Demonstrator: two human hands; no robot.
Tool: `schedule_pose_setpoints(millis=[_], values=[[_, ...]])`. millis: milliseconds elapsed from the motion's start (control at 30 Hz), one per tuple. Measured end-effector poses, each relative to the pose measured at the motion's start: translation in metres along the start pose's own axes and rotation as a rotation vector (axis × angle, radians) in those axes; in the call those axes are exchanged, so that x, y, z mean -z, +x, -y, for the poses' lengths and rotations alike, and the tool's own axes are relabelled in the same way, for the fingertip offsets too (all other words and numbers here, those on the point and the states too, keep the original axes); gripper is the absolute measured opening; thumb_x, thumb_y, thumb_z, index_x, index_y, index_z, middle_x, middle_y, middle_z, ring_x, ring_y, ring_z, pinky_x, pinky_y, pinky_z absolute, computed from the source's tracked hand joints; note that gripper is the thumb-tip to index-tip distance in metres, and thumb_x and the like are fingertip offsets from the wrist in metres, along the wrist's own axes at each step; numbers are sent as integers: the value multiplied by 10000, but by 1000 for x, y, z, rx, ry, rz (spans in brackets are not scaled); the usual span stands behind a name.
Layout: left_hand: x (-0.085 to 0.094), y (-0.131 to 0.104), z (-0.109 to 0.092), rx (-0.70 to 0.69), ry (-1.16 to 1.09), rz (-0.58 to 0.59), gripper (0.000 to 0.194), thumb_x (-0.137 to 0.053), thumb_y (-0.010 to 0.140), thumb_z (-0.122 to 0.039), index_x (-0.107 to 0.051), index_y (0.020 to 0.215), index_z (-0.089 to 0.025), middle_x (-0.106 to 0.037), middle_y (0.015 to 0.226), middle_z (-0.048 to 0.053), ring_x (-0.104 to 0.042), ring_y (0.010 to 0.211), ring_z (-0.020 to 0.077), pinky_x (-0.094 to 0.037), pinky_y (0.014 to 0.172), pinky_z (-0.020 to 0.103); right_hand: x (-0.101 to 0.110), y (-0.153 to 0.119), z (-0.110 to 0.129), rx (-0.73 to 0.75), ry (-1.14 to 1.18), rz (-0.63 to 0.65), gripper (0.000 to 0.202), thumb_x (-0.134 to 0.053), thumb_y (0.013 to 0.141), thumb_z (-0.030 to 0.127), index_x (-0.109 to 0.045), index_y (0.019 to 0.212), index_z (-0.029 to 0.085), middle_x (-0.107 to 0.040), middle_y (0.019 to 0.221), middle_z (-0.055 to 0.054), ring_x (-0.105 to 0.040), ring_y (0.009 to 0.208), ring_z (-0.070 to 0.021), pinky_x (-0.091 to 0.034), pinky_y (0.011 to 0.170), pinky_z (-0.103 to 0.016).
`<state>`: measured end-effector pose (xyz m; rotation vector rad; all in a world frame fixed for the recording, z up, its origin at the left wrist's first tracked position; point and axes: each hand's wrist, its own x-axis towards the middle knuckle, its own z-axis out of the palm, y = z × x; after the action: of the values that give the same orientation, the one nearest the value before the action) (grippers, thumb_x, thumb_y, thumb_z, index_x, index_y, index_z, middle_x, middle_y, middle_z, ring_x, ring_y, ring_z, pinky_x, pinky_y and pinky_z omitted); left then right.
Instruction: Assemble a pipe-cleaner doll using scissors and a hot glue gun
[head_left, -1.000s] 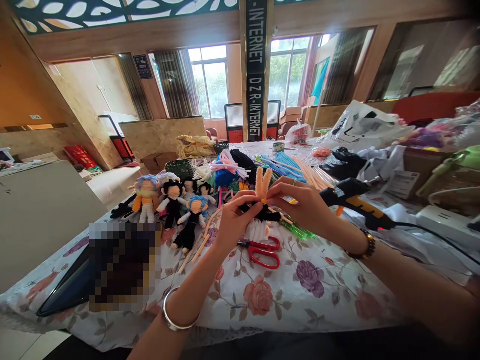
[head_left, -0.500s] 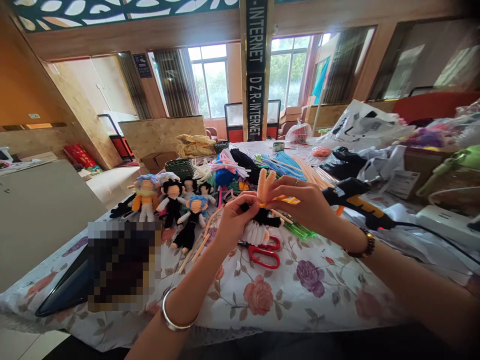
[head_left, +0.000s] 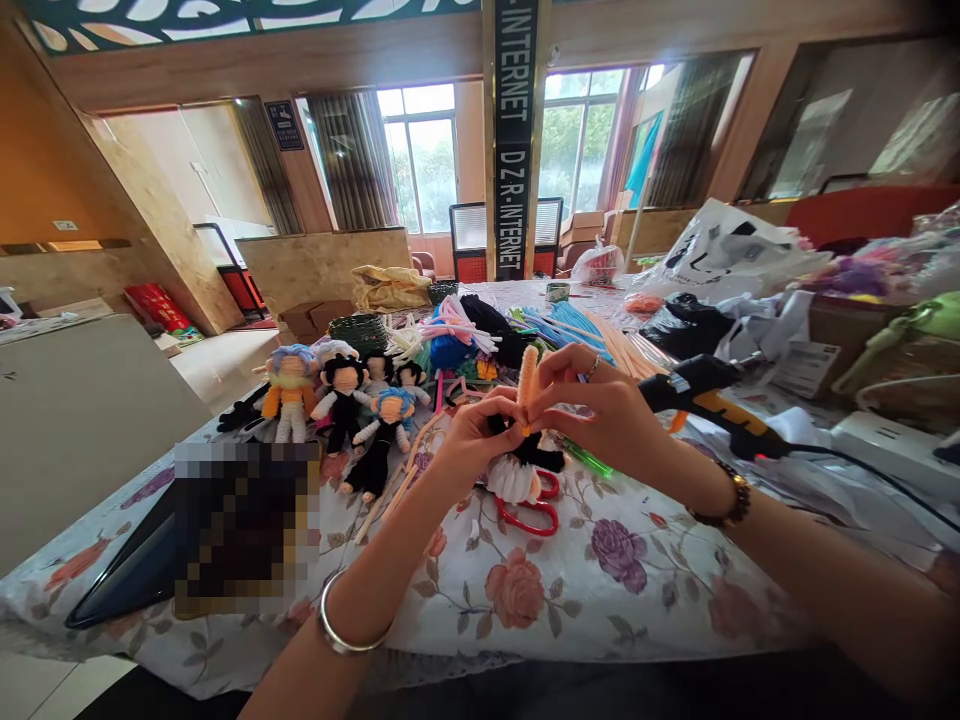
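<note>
A small pipe-cleaner doll with a black body and white skirt hangs just above the flowered tablecloth. My left hand grips the doll at its black middle. My right hand pinches a peach pipe cleaner that stands up from the doll's top. Red-handled scissors lie on the cloth right under the doll. Both hands touch each other over the doll.
Several finished dolls lie to the left. Behind the hands is a heap of coloured pipe cleaners. A black and orange glue gun rests at the right, its cord trailing off. Bags and boxes crowd the right side.
The peach pipe cleaner's two spread ends now look pressed into one upright strand. Both hands and the doll sit slightly lower and have turned a little.
</note>
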<state>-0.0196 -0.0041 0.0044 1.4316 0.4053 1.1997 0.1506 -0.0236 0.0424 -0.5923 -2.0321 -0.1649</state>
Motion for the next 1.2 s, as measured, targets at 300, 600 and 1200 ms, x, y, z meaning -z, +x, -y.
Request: schedule_pose_setpoints(millis=[300,600,1200], values=[[-2,3,-4,-65,148,-122,202,-771,638,-349,-663,653,-179,-567,839,12,-519,823,135,-403,782,254,3,3,-3,26,-27,102,22,-645,815,212,-625,821,207,-613,894,-29,-546,878,-154,-460,805,-308],[0,4,3,-93,252,-95,192,-704,716,-371,-647,743,-190,-576,875,4,-506,808,122,-394,794,250,3,0,0,-38,-107,209,39,-546,881,176,-558,851,199,-643,883,-35,-594,803,-140,-473,716,-265],[0,2,1,-189,326,-129,195,-654,762,-366,-661,729,-174,-592,889,38,-538,866,156,-399,821,273,3,2,2,42,-10,168,85,-538,875,163,-600,840,210,-629,852,-40,-597,838,-148,-502,722,-275]])
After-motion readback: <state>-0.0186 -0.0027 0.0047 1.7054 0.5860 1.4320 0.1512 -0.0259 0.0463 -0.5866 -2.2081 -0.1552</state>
